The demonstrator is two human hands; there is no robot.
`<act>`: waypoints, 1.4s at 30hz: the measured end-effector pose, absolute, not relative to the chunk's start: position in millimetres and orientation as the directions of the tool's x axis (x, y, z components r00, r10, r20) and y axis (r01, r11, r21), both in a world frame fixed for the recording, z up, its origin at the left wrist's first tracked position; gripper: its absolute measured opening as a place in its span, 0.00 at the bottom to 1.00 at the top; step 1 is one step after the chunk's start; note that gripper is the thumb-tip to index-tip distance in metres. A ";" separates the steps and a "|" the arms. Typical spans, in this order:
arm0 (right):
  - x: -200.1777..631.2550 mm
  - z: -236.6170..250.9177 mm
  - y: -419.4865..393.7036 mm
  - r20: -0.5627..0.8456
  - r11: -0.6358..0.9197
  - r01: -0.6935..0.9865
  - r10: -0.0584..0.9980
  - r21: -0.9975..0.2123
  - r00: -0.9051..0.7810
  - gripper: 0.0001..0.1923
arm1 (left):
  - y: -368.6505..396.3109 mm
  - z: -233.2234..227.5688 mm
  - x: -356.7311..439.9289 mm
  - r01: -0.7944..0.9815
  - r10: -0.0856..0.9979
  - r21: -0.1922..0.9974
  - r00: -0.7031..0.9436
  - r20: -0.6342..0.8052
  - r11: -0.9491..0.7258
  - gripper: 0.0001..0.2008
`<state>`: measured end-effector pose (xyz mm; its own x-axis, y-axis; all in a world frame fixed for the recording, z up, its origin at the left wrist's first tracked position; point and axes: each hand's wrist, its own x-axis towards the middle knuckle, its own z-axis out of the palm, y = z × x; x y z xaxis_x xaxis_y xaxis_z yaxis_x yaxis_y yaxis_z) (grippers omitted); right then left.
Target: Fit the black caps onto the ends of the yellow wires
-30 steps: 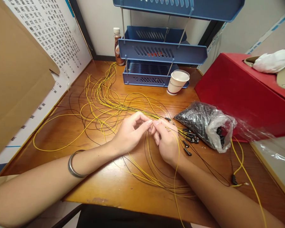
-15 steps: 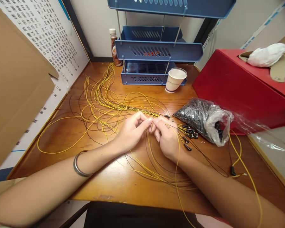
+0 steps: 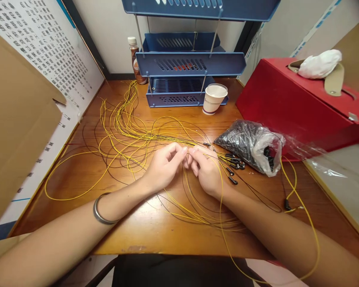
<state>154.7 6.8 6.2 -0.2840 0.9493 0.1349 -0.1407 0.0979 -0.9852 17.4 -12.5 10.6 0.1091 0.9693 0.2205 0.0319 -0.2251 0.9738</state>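
Note:
My left hand and my right hand meet fingertip to fingertip over the middle of the wooden desk. Both pinch the same thin yellow wire, which runs over my right wrist and off the desk's front edge. A tangle of yellow and black wires spreads to the left and behind my hands. Several wire ends with small black caps lie just right of my right hand. A clear plastic bag of black caps lies beyond them. A metal bangle circles my left wrist.
A blue three-tier tray rack stands at the back, with a paper cup in front of it and a brown bottle beside it. A red box fills the right side. Cardboard and a printed sheet line the left.
My hands keep pinching the wire at the same spot on the desk. The view has shifted, so everything sits a little further left and lower in the frame.

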 end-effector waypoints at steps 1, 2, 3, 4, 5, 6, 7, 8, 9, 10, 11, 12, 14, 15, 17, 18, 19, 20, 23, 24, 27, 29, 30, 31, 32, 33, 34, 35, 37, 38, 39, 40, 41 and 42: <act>154.7 5.8 6.9 0.132 0.094 -0.142 0.949 -0.985 -0.287 0.21 | -12.4 11.1 17.2 0.036 0.970 0.974 0.108 0.219 -0.224 0.20; 154.7 5.5 7.0 0.130 0.092 -0.142 0.949 -0.986 -0.287 0.21 | -12.4 11.5 17.1 0.044 0.971 0.975 0.104 0.214 -0.219 0.20; 154.7 5.2 7.0 0.128 0.090 -0.141 0.950 -0.986 -0.285 0.21 | -12.4 12.0 17.0 0.052 0.973 0.975 0.099 0.210 -0.215 0.21; 154.6 4.8 7.0 0.126 0.089 -0.139 0.951 -0.986 -0.283 0.21 | -12.4 12.4 16.9 0.059 0.974 0.976 0.095 0.206 -0.212 0.21; 154.6 4.5 6.9 0.126 0.089 -0.140 0.952 -0.986 -0.280 0.21 | -12.4 12.6 16.9 0.064 0.975 0.976 0.092 0.204 -0.210 0.22; 154.5 4.2 6.8 0.127 0.089 -0.144 0.951 -0.986 -0.281 0.21 | -12.4 12.8 16.8 0.070 0.975 0.975 0.092 0.203 -0.210 0.22; 154.4 3.9 6.8 0.128 0.087 -0.152 0.950 -0.985 -0.284 0.21 | -12.5 12.8 16.8 0.076 0.974 0.974 0.093 0.205 -0.212 0.22; 154.2 3.8 6.8 0.130 0.086 -0.162 0.949 -0.983 -0.288 0.21 | -12.6 12.8 16.7 0.081 0.974 0.973 0.093 0.207 -0.215 0.23; 154.1 3.8 6.8 0.133 0.084 -0.172 0.947 -0.982 -0.293 0.21 | -12.6 12.7 16.6 0.086 0.974 0.972 0.091 0.209 -0.217 0.23; 154.0 3.9 6.9 0.137 0.086 -0.180 0.944 -0.980 -0.299 0.21 | -12.5 12.6 16.5 0.092 0.974 0.972 0.088 0.211 -0.218 0.23; 153.9 4.1 7.0 0.144 0.089 -0.186 0.942 -0.978 -0.304 0.22 | -12.4 12.5 16.3 0.096 0.974 0.971 0.084 0.211 -0.219 0.22; 153.8 4.4 7.2 0.150 0.093 -0.190 0.940 -0.977 -0.307 0.22 | -12.2 12.4 16.1 0.102 0.974 0.970 0.083 0.212 -0.220 0.22; 153.7 4.8 7.5 0.162 0.103 -0.196 0.935 -0.975 -0.314 0.21 | -11.7 12.2 15.6 0.119 0.972 0.966 0.082 0.220 -0.229 0.22; 153.7 4.7 7.7 0.168 0.107 -0.199 0.934 -0.974 -0.316 0.21 | -11.4 12.0 15.4 0.131 0.971 0.963 0.082 0.225 -0.235 0.22; 153.5 3.8 8.1 0.170 0.109 -0.203 0.933 -0.973 -0.316 0.22 | -11.0 11.3 14.8 0.155 0.970 0.958 0.082 0.230 -0.240 0.23; 153.4 3.0 8.3 0.170 0.110 -0.201 0.934 -0.973 -0.314 0.22 | -10.9 10.8 14.5 0.163 0.970 0.957 0.081 0.229 -0.240 0.23; 153.3 2.1 8.4 0.172 0.112 -0.200 0.935 -0.973 -0.311 0.22 | -10.9 10.4 14.2 0.167 0.971 0.957 0.079 0.227 -0.238 0.23; 153.2 1.3 8.6 0.174 0.115 -0.200 0.935 -0.973 -0.310 0.22 | -10.9 9.9 13.9 0.169 0.971 0.957 0.077 0.227 -0.238 0.23; 153.2 0.0 8.8 0.189 0.126 -0.208 0.929 -0.970 -0.318 0.21 | -11.4 9.2 13.3 0.167 0.972 0.958 0.076 0.223 -0.233 0.23; 153.3 0.2 8.8 0.194 0.128 -0.214 0.927 -0.968 -0.320 0.21 | -11.5 9.4 13.3 0.162 0.972 0.959 0.074 0.224 -0.234 0.22; 153.3 2.1 8.5 0.201 0.131 -0.229 0.927 -0.965 -0.316 0.21 | -11.5 10.7 14.1 0.139 0.970 0.960 0.071 0.234 -0.242 0.21; 152.9 3.0 8.1 0.205 0.133 -0.237 0.928 -0.962 -0.312 0.21 | -11.3 12.0 14.7 0.124 0.967 0.960 0.072 0.243 -0.250 0.20; 152.7 2.9 8.0 0.205 0.132 -0.241 0.928 -0.962 -0.312 0.21 | -11.3 12.5 14.9 0.115 0.966 0.960 0.071 0.248 -0.255 0.20; 152.5 2.6 7.9 0.205 0.130 -0.244 0.928 -0.961 -0.310 0.20 | -11.2 12.9 15.0 0.105 0.965 0.960 0.072 0.252 -0.258 0.19; 152.4 1.9 7.8 0.203 0.128 -0.248 0.929 -0.960 -0.308 0.20 | -11.2 13.0 14.9 0.095 0.965 0.961 0.071 0.254 -0.260 0.19; 152.4 1.1 7.8 0.199 0.123 -0.249 0.931 -0.961 -0.307 0.20 | -11.3 12.9 14.8 0.087 0.965 0.962 0.072 0.253 -0.258 0.18; 152.6 0.1 7.9 0.192 0.117 -0.247 0.932 -0.962 -0.308 0.20 | -11.3 12.7 14.7 0.081 0.966 0.964 0.076 0.249 -0.255 0.19; 152.8 -0.8 8.0 0.185 0.110 -0.244 0.933 -0.963 -0.309 0.20 | -11.4 12.3 14.6 0.079 0.967 0.966 0.079 0.242 -0.248 0.19; 153.3 -2.1 8.6 0.178 0.107 -0.231 0.933 -0.967 -0.313 0.20 | -11.7 11.3 14.5 0.087 0.970 0.968 0.079 0.229 -0.236 0.19; 153.4 -2.4 9.0 0.180 0.111 -0.225 0.931 -0.968 -0.316 0.20 | -11.8 10.9 14.5 0.094 0.971 0.968 0.076 0.227 -0.233 0.20; 153.5 -2.5 9.3 0.182 0.114 -0.218 0.930 -0.969 -0.320 0.20 | -11.9 10.7 14.6 0.101 0.971 0.967 0.073 0.228 -0.234 0.20; 153.5 -2.4 9.5 0.183 0.117 -0.213 0.929 -0.970 -0.323 0.20 | -12.0 10.6 14.7 0.108 0.971 0.966 0.072 0.229 -0.236 0.20; 153.5 -2.2 9.6 0.181 0.117 -0.209 0.928 -0.971 -0.324 0.20 | -12.0 10.6 14.9 0.113 0.970 0.965 0.070 0.231 -0.238 0.19; 153.5 -1.9 9.6 0.177 0.113 -0.208 0.929 -0.972 -0.324 0.20 | -12.1 10.7 15.0 0.116 0.970 0.963 0.070 0.235 -0.242 0.19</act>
